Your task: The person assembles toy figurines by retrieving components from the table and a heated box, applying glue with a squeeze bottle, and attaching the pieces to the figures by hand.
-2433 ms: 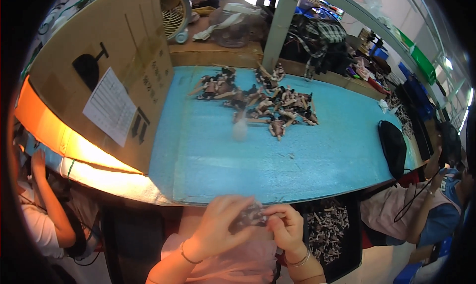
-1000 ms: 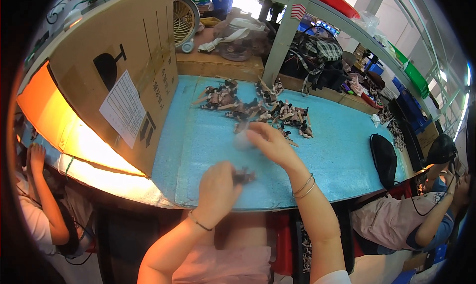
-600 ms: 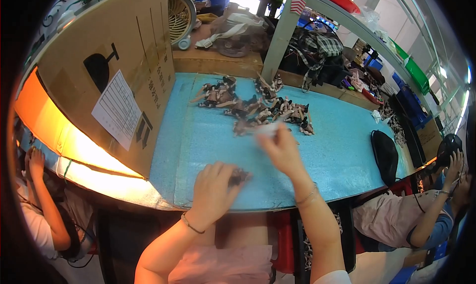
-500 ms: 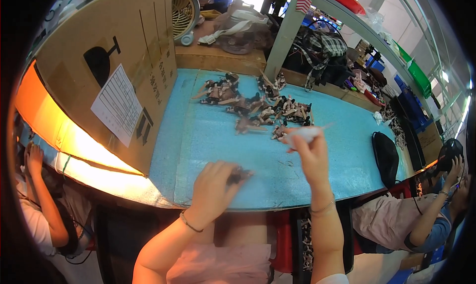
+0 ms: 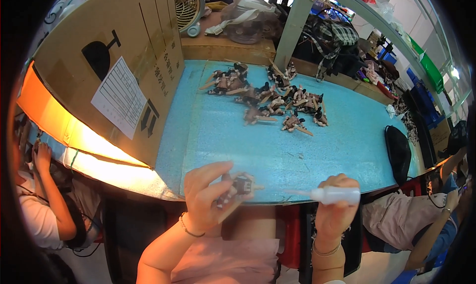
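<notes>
Near the table's front edge, my left hand point(image 5: 206, 192) is closed around a small figurine point(image 5: 243, 186) with a dark brown and pale body, a light flat stick beside it. My right hand point(image 5: 336, 209) grips a small white squeeze bottle point(image 5: 339, 195), held level. Its thin nozzle point(image 5: 297, 191) points left toward the figurine, a short gap apart. Farther back, a loose pile of similar figurines point(image 5: 270, 98) with pale sticks lies on the blue tabletop point(image 5: 218, 145). The fingertips behind the bottle are partly hidden.
A tall cardboard box point(image 5: 119, 46) stands at the left, with an orange-lit panel point(image 5: 49, 110) beside it. A black pouch-like object point(image 5: 398, 155) lies at the right edge. A fan point(image 5: 187, 8) and bags point(image 5: 248, 18) sit behind. Other people work on both sides.
My right hand has come down and right toward the front edge, bringing the bottle level. My left hand has turned, so the figurine shows more. The view has shifted slightly.
</notes>
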Demonstrator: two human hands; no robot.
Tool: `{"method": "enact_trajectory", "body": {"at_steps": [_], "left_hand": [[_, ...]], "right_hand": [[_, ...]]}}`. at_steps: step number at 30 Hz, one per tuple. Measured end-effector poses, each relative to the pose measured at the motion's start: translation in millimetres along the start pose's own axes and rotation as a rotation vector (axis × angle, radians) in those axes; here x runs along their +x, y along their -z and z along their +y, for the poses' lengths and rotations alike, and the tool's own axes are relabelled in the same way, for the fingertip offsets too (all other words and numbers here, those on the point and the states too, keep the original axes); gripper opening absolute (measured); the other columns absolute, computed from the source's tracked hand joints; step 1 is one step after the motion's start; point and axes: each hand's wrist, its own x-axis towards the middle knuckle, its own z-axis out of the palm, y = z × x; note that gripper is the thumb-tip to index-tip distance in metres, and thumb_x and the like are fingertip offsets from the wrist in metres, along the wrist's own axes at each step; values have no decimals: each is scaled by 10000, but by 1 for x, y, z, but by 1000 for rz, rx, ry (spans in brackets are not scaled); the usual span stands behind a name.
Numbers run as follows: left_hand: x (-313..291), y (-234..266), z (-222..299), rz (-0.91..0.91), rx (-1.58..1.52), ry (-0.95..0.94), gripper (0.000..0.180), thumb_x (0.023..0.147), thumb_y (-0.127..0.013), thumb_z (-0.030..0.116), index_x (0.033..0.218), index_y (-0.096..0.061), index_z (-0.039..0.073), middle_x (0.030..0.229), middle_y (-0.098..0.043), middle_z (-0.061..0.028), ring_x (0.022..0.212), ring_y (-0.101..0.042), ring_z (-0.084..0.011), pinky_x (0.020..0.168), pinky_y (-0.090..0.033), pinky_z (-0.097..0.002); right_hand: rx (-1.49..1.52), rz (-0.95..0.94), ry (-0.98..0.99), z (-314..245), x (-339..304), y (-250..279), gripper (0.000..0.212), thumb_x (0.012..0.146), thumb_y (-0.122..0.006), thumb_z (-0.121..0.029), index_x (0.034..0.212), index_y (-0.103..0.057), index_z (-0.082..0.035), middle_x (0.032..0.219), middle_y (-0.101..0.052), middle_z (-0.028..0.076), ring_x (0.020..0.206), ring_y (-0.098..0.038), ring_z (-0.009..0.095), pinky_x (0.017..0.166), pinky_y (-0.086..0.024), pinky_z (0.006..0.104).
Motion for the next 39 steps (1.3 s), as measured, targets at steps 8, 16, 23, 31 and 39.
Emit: {"method": "enact_trajectory", "body": {"at_steps": [8, 16, 23, 31, 39], "left_hand": [[-6, 9, 2, 77, 169, -130, 410, 627, -758, 211, 904, -469, 126, 1048, -575, -109, 883, -570, -242, 710, -363, -323], [-5, 12, 3, 69, 121, -122, 390, 611, -758, 196, 879, -482, 130, 1042, -574, -104, 871, -571, -242, 718, -376, -333], [-6, 11, 4, 79, 94, -106, 393, 595, -767, 204, 863, -488, 134, 1047, -573, -105, 887, -566, -248, 742, -387, -349], [-5, 15, 6, 20, 142, -82, 404, 608, -766, 209, 881, -477, 139, 1053, -575, -108, 915, -562, -247, 784, -386, -369], [-7, 12, 2, 36, 106, -103, 469, 604, -771, 185, 938, -447, 129, 1063, -566, -127, 901, -563, -258, 774, -392, -378]], "right_hand": [[-418, -266, 454, -25, -11, -10, 522, 766, -563, -580, 850, -443, -80, 627, -406, 8, 530, -381, 116, 490, -306, 254], [-447, -296, 439, -27, -11, -15, 509, 762, -577, -570, 857, -451, -86, 631, -414, 3, 526, -382, 117, 484, -305, 257], [-490, -344, 438, -31, -10, -15, 482, 788, -557, -549, 861, -447, -86, 648, -417, 2, 541, -385, 118, 489, -304, 261], [-342, -258, 233, -40, -13, -15, 401, 562, -789, -400, 801, -642, -114, 650, -533, -25, 570, -495, 157, 540, -361, 286], [-390, -289, 408, -33, -12, -16, 518, 755, -556, -593, 842, -444, -94, 617, -416, 1, 518, -387, 104, 488, -302, 239]]}}
